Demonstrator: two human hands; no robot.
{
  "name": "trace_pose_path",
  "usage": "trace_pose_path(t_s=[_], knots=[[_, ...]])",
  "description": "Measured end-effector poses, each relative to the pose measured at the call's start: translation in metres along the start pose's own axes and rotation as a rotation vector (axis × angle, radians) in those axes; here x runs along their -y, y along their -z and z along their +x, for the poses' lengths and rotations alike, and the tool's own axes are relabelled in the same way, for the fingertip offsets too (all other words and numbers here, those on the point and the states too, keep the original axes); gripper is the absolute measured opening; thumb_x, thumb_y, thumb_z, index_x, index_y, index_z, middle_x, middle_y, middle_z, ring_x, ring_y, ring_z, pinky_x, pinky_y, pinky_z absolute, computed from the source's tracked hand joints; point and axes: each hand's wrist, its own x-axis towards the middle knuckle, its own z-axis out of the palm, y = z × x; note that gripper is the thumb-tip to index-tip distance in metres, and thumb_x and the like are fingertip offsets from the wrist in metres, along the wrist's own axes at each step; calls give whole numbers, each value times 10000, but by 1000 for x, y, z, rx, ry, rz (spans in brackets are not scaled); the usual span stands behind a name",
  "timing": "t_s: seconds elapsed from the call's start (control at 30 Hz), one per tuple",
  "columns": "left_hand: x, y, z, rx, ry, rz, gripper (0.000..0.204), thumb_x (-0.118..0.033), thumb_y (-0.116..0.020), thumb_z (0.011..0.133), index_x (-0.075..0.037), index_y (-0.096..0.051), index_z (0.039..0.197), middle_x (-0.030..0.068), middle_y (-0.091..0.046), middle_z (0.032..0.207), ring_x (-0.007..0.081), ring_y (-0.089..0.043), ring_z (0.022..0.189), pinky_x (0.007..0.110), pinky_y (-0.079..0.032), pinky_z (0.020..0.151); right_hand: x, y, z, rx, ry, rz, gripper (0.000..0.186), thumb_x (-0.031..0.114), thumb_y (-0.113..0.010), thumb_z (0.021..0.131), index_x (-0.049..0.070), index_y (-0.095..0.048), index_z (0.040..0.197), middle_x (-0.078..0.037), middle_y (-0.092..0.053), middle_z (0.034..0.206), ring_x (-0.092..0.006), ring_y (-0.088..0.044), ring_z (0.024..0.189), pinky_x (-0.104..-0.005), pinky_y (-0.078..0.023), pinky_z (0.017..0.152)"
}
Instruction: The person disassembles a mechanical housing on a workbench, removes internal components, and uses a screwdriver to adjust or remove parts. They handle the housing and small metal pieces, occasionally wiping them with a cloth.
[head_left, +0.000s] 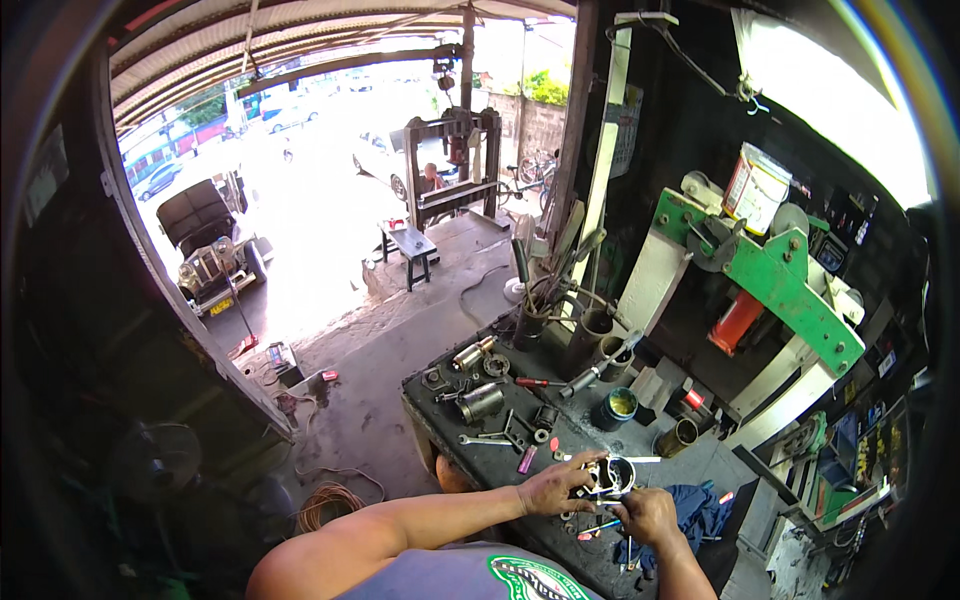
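My left hand (555, 489) grips the left side of a round silver metal housing (621, 470) over the dark workbench (470, 510). My right hand (648, 520) is closed at the housing's lower edge, on what looks like a thin metal tool; its exact shape is too small to tell. A blue cloth (690, 510) lies beside my right hand. Left of and behind the housing are wrenches (480, 440), a pink-handled tool (527, 460), a metal cylinder (478, 402) and a tub of yellowish grease (620, 404).
A green press frame (790, 300) stands at the right, with metal pots of tools (590, 340) on the bench's far end. Outside the doorway are a person (432, 176) at another press, a small stand (405, 240) and vehicles (215, 260). An orange hose (330, 505) coils on the floor.
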Motion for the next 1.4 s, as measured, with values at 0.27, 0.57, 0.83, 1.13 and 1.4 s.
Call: trace_pose_path(t_s=[0.27,0.57,0.83,1.13,1.4], knots=[[-1,6,4,-20,0,-22,385,-366,-871,988,-77,-700,1178,295,-445,1683,502,-436,1587,558,-387,1294,22,38,24,-179,155,-193,395,430,-909,812,117,-703,684,-95,-660,633,-352,-678,576,-515,-521,571],[-5,3,6,-62,26,-6,375,-340,-906,947,-65,-700,1097,274,-485,1657,496,-473,1564,543,-444,1255,-2,-6,11,-175,-25,-14,383,376,-934,791,102,-683,696,-118,-664,657,-392,-689,655,-533,-525,642],[3,9,5,14,34,-84,434,-412,-897,953,-80,-734,1180,282,-451,1686,492,-425,1595,554,-387,1291,-1,-1,8,-45,12,49,324,393,-863,890,98,-760,803,-132,-714,728,-416,-720,729,-537,-558,688],[1,8,4,-37,-14,-78,375,-317,-919,941,-86,-716,1157,254,-451,1686,491,-421,1598,563,-387,1293,22,39,24,-137,113,-173,367,417,-887,856,128,-716,708,-76,-687,661,-330,-701,633,-510,-500,620],[-1,3,5,-33,30,-36,391,-358,-908,946,-78,-709,1134,278,-472,1668,501,-449,1577,555,-427,1267,1,-16,12,-150,-33,50,361,384,-916,814,103,-712,718,-127,-687,686,-401,-707,681,-539,-542,644]])
